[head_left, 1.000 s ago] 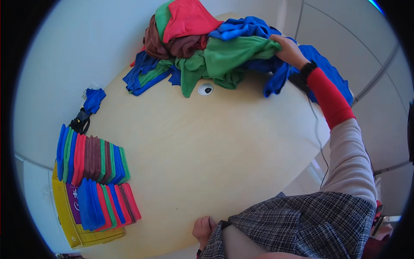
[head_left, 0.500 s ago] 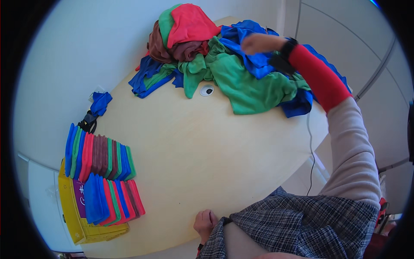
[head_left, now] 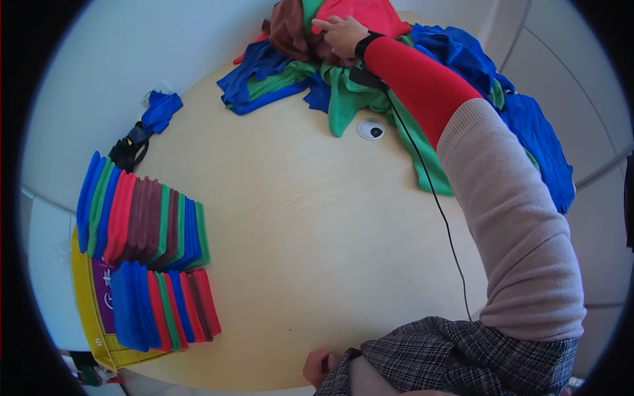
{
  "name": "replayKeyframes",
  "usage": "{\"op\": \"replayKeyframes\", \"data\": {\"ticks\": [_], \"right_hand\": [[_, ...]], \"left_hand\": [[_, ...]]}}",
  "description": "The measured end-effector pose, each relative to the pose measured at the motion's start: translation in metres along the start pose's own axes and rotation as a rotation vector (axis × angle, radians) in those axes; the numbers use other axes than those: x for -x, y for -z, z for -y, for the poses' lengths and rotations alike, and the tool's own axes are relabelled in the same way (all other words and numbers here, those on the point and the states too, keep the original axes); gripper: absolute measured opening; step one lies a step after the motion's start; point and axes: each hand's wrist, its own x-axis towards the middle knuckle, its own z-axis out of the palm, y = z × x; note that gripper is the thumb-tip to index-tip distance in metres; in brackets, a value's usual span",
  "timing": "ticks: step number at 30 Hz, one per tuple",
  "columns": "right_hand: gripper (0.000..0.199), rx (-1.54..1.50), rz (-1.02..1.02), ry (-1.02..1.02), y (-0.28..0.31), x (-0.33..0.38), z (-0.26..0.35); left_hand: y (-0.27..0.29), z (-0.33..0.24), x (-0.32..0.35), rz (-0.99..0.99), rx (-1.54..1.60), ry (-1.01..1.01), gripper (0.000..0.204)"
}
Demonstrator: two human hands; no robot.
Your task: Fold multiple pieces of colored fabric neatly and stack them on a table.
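My right hand [head_left: 340, 36] reaches to the far side of the table, fingers spread and nothing gripped. It is over a heap of loose cloths, at a brown cloth [head_left: 287, 33] and beside a red cloth [head_left: 366, 16]. Green cloth [head_left: 347, 99] and blue cloth [head_left: 456, 56] spread out around the heap, partly hidden by my right arm. At the near table edge my left hand [head_left: 319, 367] rests with curled fingers, apart from any cloth; part of it is cut off by my sleeve.
Folded cloths [head_left: 142, 221] in blue, green, red and brown stand in two rows at the left, in a yellow box [head_left: 86, 297]. A round white-and-black disc [head_left: 371, 129] lies before the heap. A black cable [head_left: 449, 231] runs along my right arm. Black straps [head_left: 129, 148] lie far left.
My right hand has moved left across the heap, from the blue cloth to the brown and red ones, and its fingers have spread. The whole view has shifted; the left hand stays near the edge.
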Motion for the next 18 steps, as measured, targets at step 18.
{"op": "replayKeyframes", "data": {"ticks": [18], "right_hand": [[0.032, -0.455, -0.171, -0.129, -0.024, 0.065, -0.054]], "left_hand": [[-0.005, 0.044, -0.010, 0.052, 0.435, -0.434, 0.010]]}}
